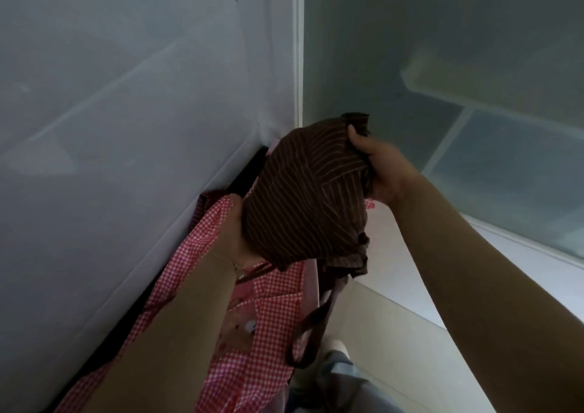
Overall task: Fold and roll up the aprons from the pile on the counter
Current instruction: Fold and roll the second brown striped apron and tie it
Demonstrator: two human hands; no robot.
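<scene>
Above the pile of red-and-white checked aprons [196,327], a bundled brown apron [303,201] with thin pale stripes is held up in the air between both hands. At the upper right end of the brown apron, the right hand [376,166] grips the cloth, its fingers curled into a bunched fold and its thumb pressed against the fabric. At the lower left side of the brown apron, the left hand [235,242] is mostly hidden behind the bundle; its fingers appear to wrap under the cloth, though exactly how they lie cannot be made out. A thin bracelet [237,269] shows on the left wrist, just below the brown apron. From the lower edge of the brown apron a dark strap [316,327] hangs down in a long loop, crossing in front of the checked aprons. The checked aprons lie below and to the left of the brown apron, along a pale wall [126,128]. To the right of the brown apron stands a frosted glass panel [442,65], and below it, on the right, a light surface [388,248] runs out from the corner; whether this is the counter is hard to tell.
</scene>
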